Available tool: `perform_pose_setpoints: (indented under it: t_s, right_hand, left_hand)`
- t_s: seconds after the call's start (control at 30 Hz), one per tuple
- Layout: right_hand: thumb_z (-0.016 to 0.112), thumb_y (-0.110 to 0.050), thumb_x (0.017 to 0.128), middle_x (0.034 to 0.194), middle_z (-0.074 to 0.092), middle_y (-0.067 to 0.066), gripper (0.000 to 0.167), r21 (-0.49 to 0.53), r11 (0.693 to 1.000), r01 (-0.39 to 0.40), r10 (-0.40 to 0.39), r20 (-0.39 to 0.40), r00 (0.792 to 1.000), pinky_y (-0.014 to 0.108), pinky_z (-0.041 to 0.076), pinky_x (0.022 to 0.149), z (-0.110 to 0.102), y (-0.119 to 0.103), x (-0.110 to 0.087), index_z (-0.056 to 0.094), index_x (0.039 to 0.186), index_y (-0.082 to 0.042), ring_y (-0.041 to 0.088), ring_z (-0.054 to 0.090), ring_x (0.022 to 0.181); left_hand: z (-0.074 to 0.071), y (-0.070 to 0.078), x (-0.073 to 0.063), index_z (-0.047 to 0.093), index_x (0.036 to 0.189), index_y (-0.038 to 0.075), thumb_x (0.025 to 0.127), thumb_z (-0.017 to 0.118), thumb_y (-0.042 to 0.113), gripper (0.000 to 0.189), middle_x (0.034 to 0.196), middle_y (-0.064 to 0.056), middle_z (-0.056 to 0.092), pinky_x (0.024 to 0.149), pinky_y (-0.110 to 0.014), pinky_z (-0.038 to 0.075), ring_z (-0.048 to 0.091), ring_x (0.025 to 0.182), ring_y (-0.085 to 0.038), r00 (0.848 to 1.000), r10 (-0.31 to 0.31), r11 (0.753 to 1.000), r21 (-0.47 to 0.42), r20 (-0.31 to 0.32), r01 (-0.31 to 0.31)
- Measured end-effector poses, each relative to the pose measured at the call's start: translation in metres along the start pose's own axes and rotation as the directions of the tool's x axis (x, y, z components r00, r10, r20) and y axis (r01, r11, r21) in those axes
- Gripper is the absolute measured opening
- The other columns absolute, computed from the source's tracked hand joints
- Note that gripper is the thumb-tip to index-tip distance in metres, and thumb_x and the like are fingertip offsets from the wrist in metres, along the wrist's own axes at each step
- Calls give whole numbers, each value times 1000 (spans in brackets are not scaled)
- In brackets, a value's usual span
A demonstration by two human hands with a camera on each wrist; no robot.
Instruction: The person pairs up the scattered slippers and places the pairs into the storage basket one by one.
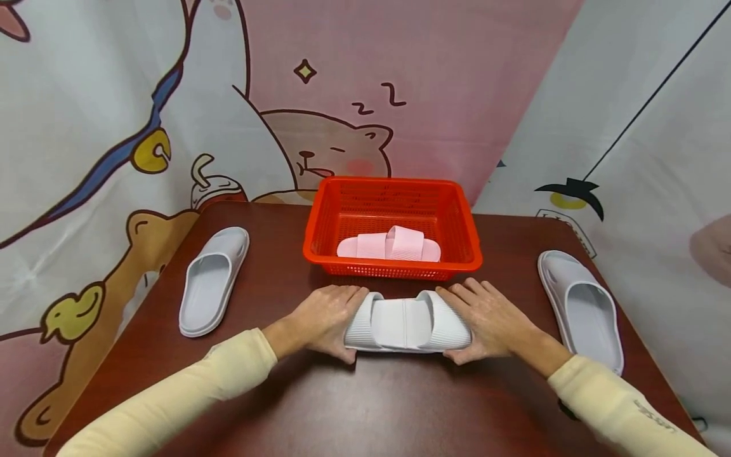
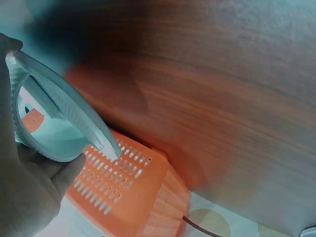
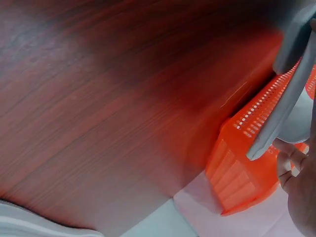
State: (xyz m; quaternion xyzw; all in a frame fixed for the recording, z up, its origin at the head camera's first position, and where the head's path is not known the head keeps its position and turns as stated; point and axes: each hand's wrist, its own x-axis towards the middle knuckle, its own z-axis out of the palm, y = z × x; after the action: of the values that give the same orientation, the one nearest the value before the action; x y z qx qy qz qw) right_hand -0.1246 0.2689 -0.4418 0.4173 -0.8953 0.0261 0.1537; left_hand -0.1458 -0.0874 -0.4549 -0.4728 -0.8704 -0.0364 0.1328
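Observation:
A pair of white slippers [image 1: 405, 324] lies crosswise between my hands in the head view, their ribbed straps toward the outer ends and their heel parts meeting in the middle. My left hand [image 1: 331, 319] grips the left end, thumb on the near side and fingers on the far side. The right end is held the same way by my right hand [image 1: 482, 317]. In the left wrist view a slipper [image 2: 74, 106] stands out from the fingers, over the basket's side in that view. The right wrist view shows a slipper sole edge [image 3: 284, 106] above the fingers.
Just beyond the slippers stands a red perforated basket [image 1: 394, 268] with pink slippers [image 1: 374, 245] inside. One grey slipper [image 1: 214, 282] lies at the table's left, another [image 1: 582, 308] at its right. A patterned cloth [image 1: 434, 82] hangs behind the brown table [image 1: 388, 406].

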Motion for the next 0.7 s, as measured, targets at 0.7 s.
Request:
perform_pose_setpoints:
  t_s: [0.7]
  right_hand:
    - [77, -68, 61, 108, 64, 8, 97, 33, 999, 2, -2, -3, 1000, 41, 48, 77, -6, -24, 31, 63, 132, -4, 27, 55, 95]
  left_hand:
    - [3, 9, 10, 51, 136, -2, 52, 78, 73, 115, 118, -12, 64, 91, -36, 53, 65, 103, -26, 998, 24, 1000, 20, -51, -23]
